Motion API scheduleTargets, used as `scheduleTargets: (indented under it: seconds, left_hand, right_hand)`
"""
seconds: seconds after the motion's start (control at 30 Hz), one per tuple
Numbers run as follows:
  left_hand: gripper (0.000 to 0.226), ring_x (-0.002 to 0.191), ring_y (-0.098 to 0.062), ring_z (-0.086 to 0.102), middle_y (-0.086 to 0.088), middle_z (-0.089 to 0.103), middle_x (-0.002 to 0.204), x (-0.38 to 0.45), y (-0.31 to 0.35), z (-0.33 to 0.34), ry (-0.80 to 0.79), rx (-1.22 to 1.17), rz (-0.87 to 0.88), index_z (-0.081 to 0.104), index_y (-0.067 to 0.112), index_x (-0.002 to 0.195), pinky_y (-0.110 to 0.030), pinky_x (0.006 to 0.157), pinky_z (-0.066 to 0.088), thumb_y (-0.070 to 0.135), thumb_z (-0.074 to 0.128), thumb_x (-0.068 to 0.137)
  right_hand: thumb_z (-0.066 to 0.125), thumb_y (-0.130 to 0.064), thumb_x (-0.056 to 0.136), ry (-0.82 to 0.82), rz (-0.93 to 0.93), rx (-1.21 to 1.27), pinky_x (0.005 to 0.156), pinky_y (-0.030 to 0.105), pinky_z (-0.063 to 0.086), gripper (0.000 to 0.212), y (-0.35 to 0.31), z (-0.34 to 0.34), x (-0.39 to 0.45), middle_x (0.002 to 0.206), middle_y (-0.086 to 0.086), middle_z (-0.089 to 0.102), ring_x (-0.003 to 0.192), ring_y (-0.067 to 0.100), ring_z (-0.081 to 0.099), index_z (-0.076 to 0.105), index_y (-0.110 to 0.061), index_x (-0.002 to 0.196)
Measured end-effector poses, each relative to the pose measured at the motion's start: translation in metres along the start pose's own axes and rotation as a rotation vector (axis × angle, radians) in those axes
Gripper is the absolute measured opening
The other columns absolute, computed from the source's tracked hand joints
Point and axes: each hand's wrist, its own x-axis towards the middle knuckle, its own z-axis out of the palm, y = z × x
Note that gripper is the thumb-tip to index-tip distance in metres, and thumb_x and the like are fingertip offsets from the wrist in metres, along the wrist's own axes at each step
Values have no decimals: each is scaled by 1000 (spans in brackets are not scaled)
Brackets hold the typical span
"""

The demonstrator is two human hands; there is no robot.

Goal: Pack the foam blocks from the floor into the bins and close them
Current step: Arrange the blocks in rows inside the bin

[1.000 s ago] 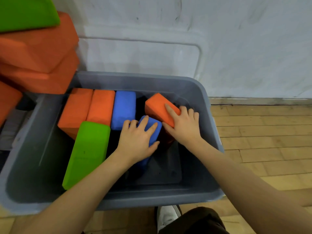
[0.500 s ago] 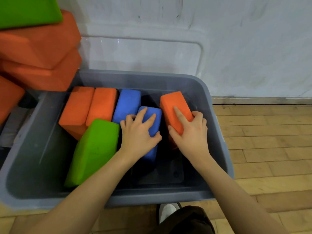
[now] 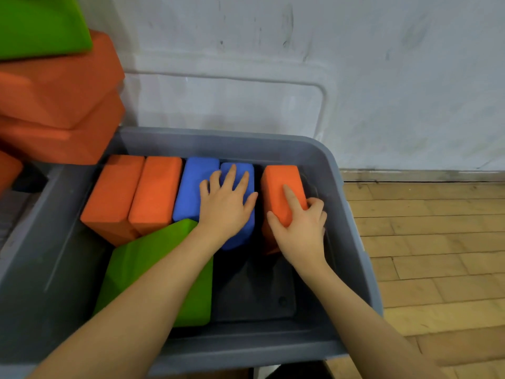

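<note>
A grey bin (image 3: 351, 231) stands against the wall. In a row at its far side stand two orange foam blocks (image 3: 112, 198) (image 3: 155, 192) and a blue block (image 3: 192, 187). A second blue block (image 3: 239, 237) stands right beside the first, and my left hand (image 3: 225, 206) presses flat on its top with straight, spread fingers. My right hand (image 3: 297, 228) grips another orange block (image 3: 281, 181) by the bin's right wall, thumb on one side, index finger on top. A green block (image 3: 131, 272) leans in the near left part, partly hidden by my left forearm.
A pile of big orange blocks (image 3: 57, 86) topped by a green one (image 3: 35, 23) overhangs the bin's far left corner. The white wall (image 3: 355, 77) is right behind the bin. Wooden floor (image 3: 437, 242) lies to the right.
Both hands moved toward the far side of the bin. The second blue block slid up beside the first one. The tilted orange block was turned straight and now sits by the right wall.
</note>
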Motion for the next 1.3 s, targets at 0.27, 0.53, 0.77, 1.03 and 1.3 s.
scheduleTargets:
  seconds: [0.27, 0.53, 0.77, 1.03, 1.3]
  left_hand:
    - [60, 142, -38, -10, 2, -7, 158, -8, -17, -14, -182, 96, -15, 5, 44, 147, -65, 107, 5, 63, 21, 92]
    - [59, 139, -34, -25, 4, -20, 156, -5, -21, -14, -302, -26, -99, -12, 46, 145, -64, 105, -13, 64, 10, 93]
    - [61, 141, -32, -21, 5, -14, 157, -5, -21, -15, -298, -71, -83, -3, 38, 148, -62, 107, -11, 58, 19, 95]
    - [66, 142, -32, -16, -7, -17, 156, -15, -35, -27, -298, 27, -78, -4, 25, 150, -49, 115, -2, 58, 15, 96]
    - [96, 135, -36, -32, -4, -37, 148, -11, -39, -26, -446, -58, 26, -20, 40, 144, -55, 110, -13, 83, 30, 74]
  right_hand:
    - [53, -42, 91, -64, -28, 51, 98, 45, 40, 64, -2, 15, 11, 147, 16, 24, 125, 37, 34, 23, -35, 147]
    - [53, -39, 92, 39, -22, 48, 98, 46, 39, 54, -24, 30, 15, 144, 15, 29, 119, 36, 37, 36, -30, 143]
    - [39, -42, 97, -57, -45, 56, 102, 46, 33, 52, -17, 30, 13, 152, 18, 14, 130, 38, 27, 26, -33, 147]
    - [44, -36, 97, -13, -37, 99, 99, 44, 38, 54, -20, 26, 14, 141, 18, 27, 119, 37, 36, 25, -33, 147]
    - [36, -39, 99, -4, -28, -16, 100, 44, 34, 49, -22, 30, 15, 149, 19, 18, 126, 37, 27, 28, -31, 147]
